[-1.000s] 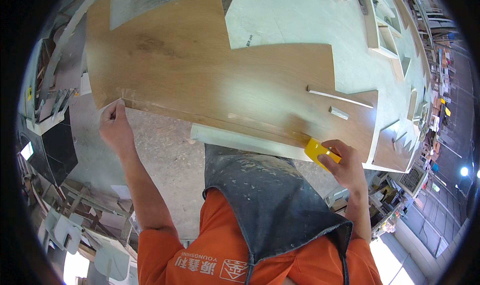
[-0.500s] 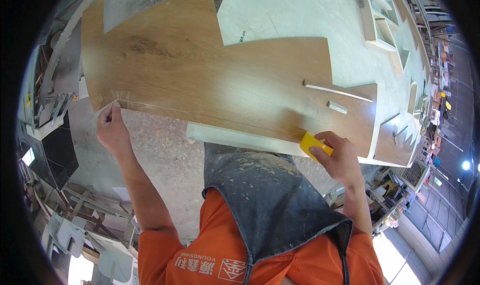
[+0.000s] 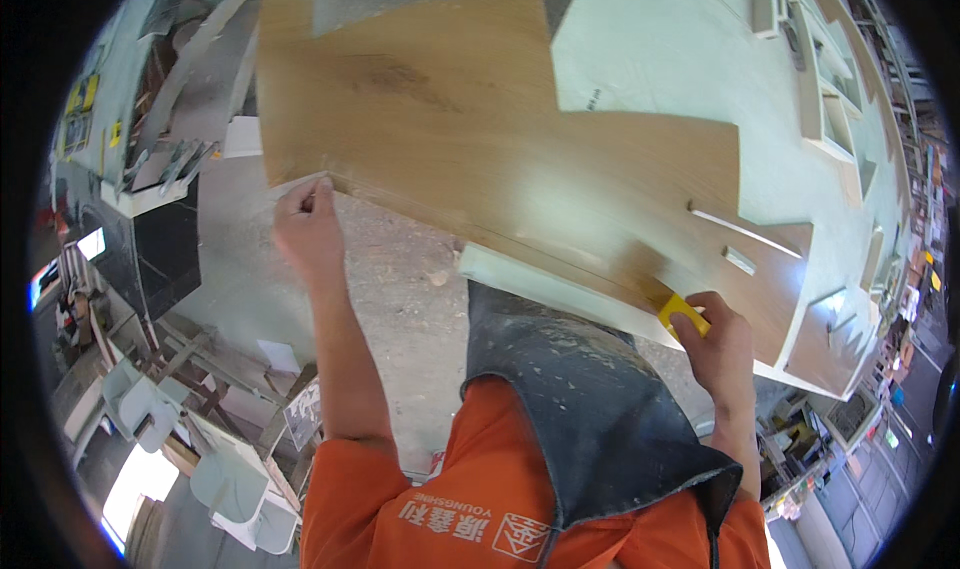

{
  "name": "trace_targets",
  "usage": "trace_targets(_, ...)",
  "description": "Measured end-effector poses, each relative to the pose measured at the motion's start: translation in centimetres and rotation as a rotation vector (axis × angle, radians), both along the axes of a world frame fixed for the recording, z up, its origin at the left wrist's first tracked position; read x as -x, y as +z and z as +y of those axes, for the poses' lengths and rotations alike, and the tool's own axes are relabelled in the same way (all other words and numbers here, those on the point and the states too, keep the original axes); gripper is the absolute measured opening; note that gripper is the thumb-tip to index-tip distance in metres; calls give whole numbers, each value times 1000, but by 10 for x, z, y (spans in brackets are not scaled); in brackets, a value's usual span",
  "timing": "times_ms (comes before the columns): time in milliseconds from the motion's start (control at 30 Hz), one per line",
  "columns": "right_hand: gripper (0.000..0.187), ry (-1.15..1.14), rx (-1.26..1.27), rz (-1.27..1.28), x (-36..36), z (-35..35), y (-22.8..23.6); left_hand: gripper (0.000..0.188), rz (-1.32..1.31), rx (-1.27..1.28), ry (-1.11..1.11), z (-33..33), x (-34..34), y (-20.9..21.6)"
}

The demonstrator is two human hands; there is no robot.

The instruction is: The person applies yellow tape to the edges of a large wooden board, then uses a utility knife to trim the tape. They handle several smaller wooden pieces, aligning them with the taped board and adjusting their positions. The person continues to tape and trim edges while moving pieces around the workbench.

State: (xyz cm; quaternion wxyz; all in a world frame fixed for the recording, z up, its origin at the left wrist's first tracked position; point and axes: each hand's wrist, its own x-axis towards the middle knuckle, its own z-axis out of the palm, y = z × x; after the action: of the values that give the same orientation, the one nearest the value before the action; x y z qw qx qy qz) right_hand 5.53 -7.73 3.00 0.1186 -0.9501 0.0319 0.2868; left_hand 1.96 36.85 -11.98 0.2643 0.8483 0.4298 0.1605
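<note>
A large wood-grain sheet (image 3: 450, 99) with a stepped far edge lies before me on a pale board. My left hand (image 3: 308, 219) is closed in a pinch at its near left edge; whatever the fingertips hold is too small to make out. At the near right edge, my right hand (image 3: 718, 344) grips a small yellow hand-held case (image 3: 683, 314), tilted against the sheet. A thin straight line runs along the near edge between both hands; I cannot tell whether it is a string or a mark. Beyond my right hand lie a narrow strip (image 3: 745, 231) and a short pale block (image 3: 739, 260).
The pale board (image 3: 650, 49) stretches away to the right, bearing white box-like frames (image 3: 825, 99) and a smaller brown offcut (image 3: 830, 344). A black-sided stand (image 3: 165, 249) is on the left. Scrap pieces (image 3: 230, 409) pile up at the lower left.
The view has swung, so the sheet and both hands appear farther right. Both hands keep about the same places along the sheet's near edge, with the yellow case still in my right.
</note>
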Motion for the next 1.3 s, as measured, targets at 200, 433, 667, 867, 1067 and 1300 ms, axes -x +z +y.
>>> trace_targets(200, 28, 46, 4, -41, -1, 4, -3, 17, 9, -51, 8, -8, 0, 10)
trace_targets(433, 28, 5, 38, -18, -3, 8, -1, 44, 56, -291, -75, -4, 5, 7)
trace_targets(667, 31, -16, 84, 21, -4, 11, 1, 51, -1, -421, -111, -8, 4, 15)
trace_targets(867, 28, 0, 60, -21, -2, 10, -2, 57, -9, -293, -710, -108, -45, 31)
trace_targets(1067, 27, -48, 56, 1, -1, 10, -1, 69, 203, -484, -623, -75, -80, -2)
trace_targets(1300, 28, -18, 44, -30, 0, 6, 0, 66, 235, -640, -329, 62, -82, -13)
